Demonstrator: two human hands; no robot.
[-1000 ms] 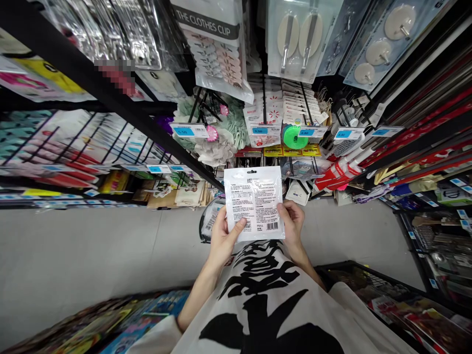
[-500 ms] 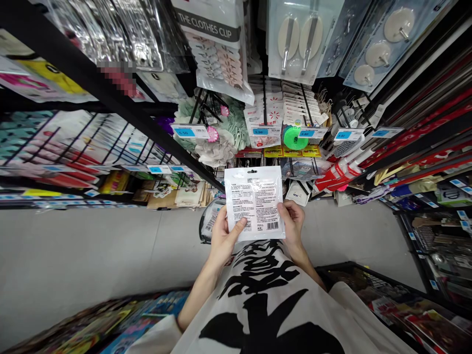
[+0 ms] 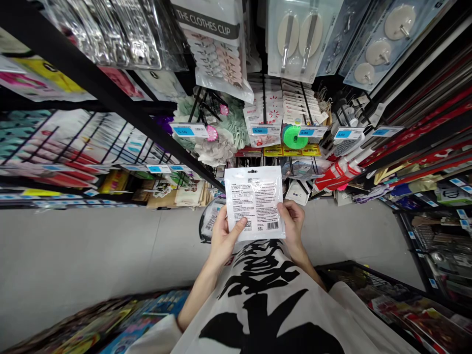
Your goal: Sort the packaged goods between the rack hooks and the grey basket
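A flat white pouch (image 3: 254, 201) is held up in front of my chest, its side with small black print and a barcode facing me. It has a hang hole at its top edge. My left hand (image 3: 223, 231) grips the lower left edge, thumb on the printed face and the other fingers behind. On the opposite edge, my right hand (image 3: 292, 219) pinches the pouch, with its fingers curled at the side. What the pouch contains is hidden. Behind it, partly covered by my left hand and the pouch, a black-rimmed basket (image 3: 201, 228) with packaged goods shows low down.
Ahead stands a rack with a clothes clip pack (image 3: 217, 49), bath puffs (image 3: 221, 142), a green round item (image 3: 295, 137) and price tags (image 3: 189, 130) on hooks. A black shelf post (image 3: 147, 120) slants across the left. More shelves stand right and behind me; grey floor (image 3: 121, 241) lies below.
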